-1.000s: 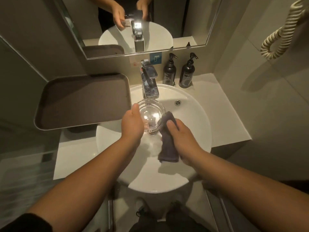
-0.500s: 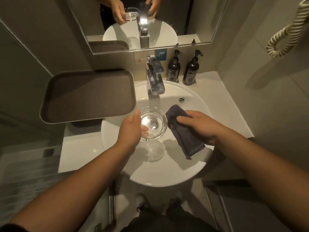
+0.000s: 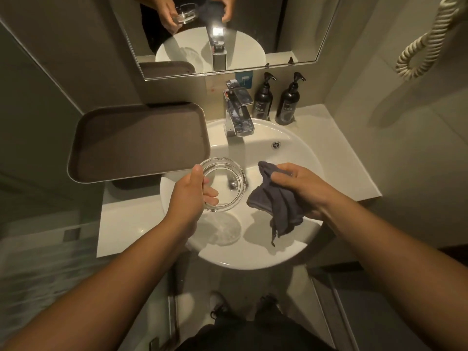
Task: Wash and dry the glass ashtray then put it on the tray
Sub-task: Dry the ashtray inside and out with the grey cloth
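My left hand (image 3: pixel 191 192) holds the clear glass ashtray (image 3: pixel 225 181) above the white basin (image 3: pixel 291 153), thumb on its near-left rim and fingers underneath, showing through the glass. The ashtray is roughly level, mouth up, next to the right front corner of the tray. My right hand (image 3: pixel 296 183) grips a dark grey cloth (image 3: pixel 276 206) a short way right of the ashtray; the cloth hangs down over the basin and does not touch the glass. The brown tray (image 3: pixel 136 140) lies bare on the counter to the left.
A chrome tap (image 3: pixel 239 115) stands at the back of the basin, with no water visibly running. Two dark pump bottles (image 3: pixel 263 97) stand behind it on the right. A mirror hangs above, and a coiled cord (image 3: pixel 425 44) hangs on the right wall.
The ashtray has moved away from the tap toward the left, closer to the tray. My right hand has drawn the cloth off the glass and out to the right.
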A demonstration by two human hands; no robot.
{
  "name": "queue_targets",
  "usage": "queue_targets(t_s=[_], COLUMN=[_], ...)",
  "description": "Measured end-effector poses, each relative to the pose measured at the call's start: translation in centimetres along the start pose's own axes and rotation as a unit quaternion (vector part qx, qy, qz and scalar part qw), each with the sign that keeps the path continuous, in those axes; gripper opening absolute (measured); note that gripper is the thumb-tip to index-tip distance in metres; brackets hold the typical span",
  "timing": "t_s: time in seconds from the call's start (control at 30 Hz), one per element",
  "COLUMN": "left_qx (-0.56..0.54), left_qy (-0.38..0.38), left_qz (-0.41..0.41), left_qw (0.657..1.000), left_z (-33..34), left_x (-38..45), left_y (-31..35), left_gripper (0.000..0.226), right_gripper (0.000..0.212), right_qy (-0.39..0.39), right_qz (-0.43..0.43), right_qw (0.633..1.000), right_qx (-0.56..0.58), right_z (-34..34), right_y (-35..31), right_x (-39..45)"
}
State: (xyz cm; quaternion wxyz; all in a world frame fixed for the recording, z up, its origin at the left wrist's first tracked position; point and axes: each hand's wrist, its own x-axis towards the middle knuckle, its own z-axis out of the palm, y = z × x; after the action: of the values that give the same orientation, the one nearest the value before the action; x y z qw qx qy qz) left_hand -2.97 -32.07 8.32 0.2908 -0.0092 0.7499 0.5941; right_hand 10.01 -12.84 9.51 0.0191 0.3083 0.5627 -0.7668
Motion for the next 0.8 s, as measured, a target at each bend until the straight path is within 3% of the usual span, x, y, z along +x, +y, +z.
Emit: queue_targets(t_s=[0.23,0.47,0.53,0.6,0.63,0.7,0.73,0.8], left_qx=[0.004,0.002,-0.002,-0.021,-0.037,-0.070,-0.080,-0.089], left_qy=[0.002,0.027,0.047,0.068,0.077,0.089,0.092,0.101], left_qz=[-0.009,0.012,0.011,0.006,0.002,-0.010,-0.017,-0.029], left_qw=[1.000,1.000,0.999,0.997,0.996,0.994,0.992,0.991], left_z=[-0.9,-0.9,-0.5,0.0,0.2,0.8,1.0,1.3], left_x=[-2.0,-5.3,-6.4,-7.8,-8.5,-9.9,-10.5,-11.7], left_y=[-1.0,-2.8,-3.4,-4.1,-4.4,-5.1,-5.3,-5.6], left_gripper=[0.048,0.049,0.049,0.048,0.047,0.046,0.046,0.046], right_gripper=[0.053,0.026,0.028,0.024,0.019,0.030,0.035,0.025], right_qy=[0.006,-0.002,-0.003,-0.008,-0.013,-0.005,-0.008,-0.032], right_qz=[-0.013,-0.068,-0.050,0.013,0.061,0.120,0.128,0.123], right_qw=[0.996,0.968,0.981,0.999,0.996,0.979,0.974,0.979], right_qx=[-0.087,-0.240,-0.187,-0.028,0.059,0.168,0.184,0.161], right_z=[0.8,0.6,0.2,0.0,-0.1,-0.2,-0.3,-0.4], right_y=[1.1,1.3,1.8,2.5,2.8,3.6,4.1,5.0], right_x=[-2.3,-4.7,-5.0,-5.4,-5.9,-6.7,-7.1,-8.0])
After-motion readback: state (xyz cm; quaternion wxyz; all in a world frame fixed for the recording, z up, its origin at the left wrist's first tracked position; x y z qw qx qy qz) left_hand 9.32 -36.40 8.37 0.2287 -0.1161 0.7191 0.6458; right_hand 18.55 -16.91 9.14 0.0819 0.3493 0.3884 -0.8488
